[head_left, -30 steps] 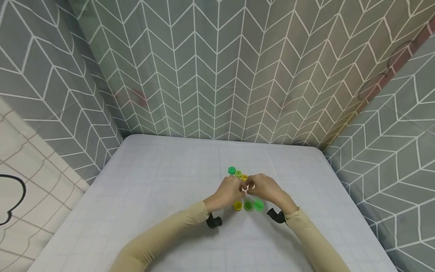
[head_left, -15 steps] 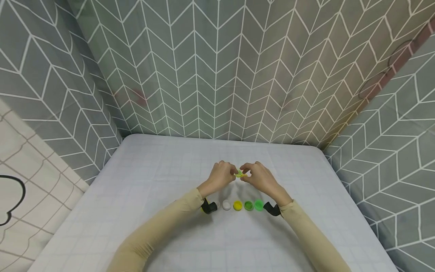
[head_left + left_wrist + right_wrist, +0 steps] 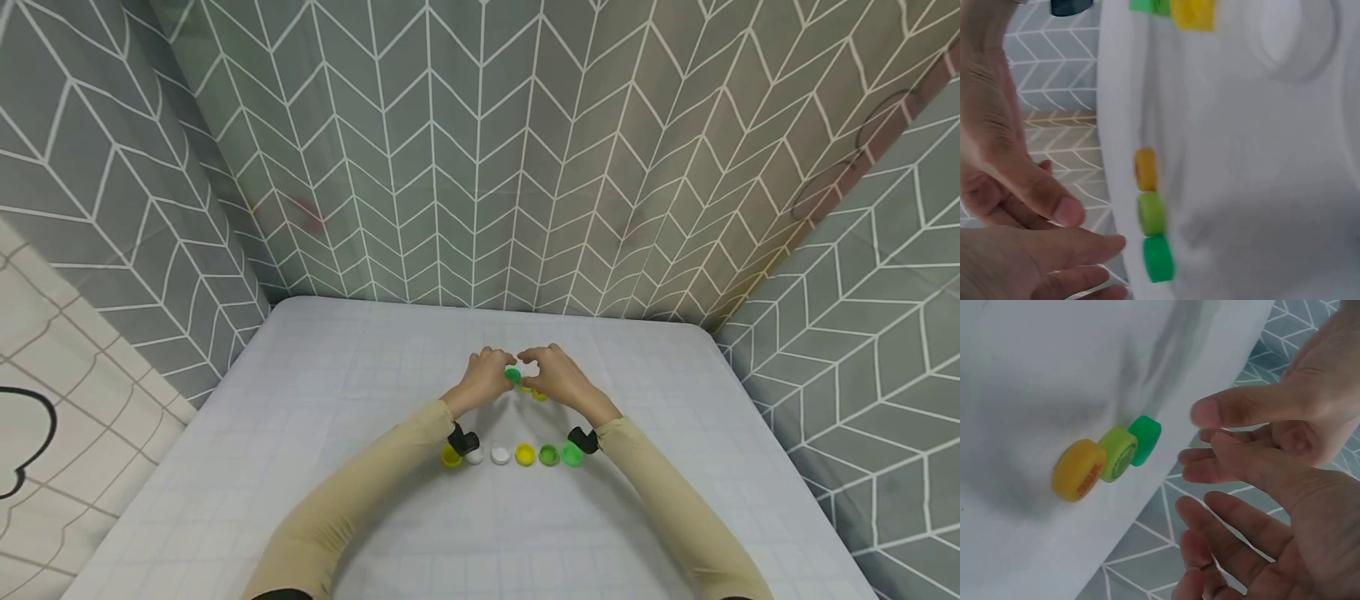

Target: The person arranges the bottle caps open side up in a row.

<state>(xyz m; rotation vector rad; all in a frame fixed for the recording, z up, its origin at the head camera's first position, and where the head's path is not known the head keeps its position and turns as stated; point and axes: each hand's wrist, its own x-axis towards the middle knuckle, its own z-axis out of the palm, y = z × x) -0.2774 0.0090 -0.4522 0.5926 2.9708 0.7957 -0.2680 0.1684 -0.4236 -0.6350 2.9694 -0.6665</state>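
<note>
Three round caps stand side by side on the table: green [image 3: 512,375] [image 3: 1158,259] [image 3: 1145,440], light green [image 3: 1151,214] [image 3: 1119,454] and yellow [image 3: 540,396] [image 3: 1145,169] [image 3: 1079,470]. My left hand [image 3: 483,382] [image 3: 1035,259] [image 3: 1272,415] hovers beside the green cap, fingers extended and nothing held. Opposite it, my right hand [image 3: 558,379] [image 3: 1007,144] [image 3: 1260,537] has its fingers spread and loosely bent, also holding nothing. Both wrist views show a gap between the hands and the caps. In the head view the hands partly cover the light green cap.
Nearer the body runs a row of small round pieces: yellow [image 3: 452,456], two white [image 3: 500,454], yellow [image 3: 524,454], dark green [image 3: 549,454] and bright green [image 3: 572,454]. Black wrist cameras [image 3: 463,439] sit close above this row. Patterned curtains surround the table [image 3: 375,342].
From between the two rows, both hands have moved away from the body to the caps. In the last half second they shifted left, from the light green and yellow caps towards the green one.
</note>
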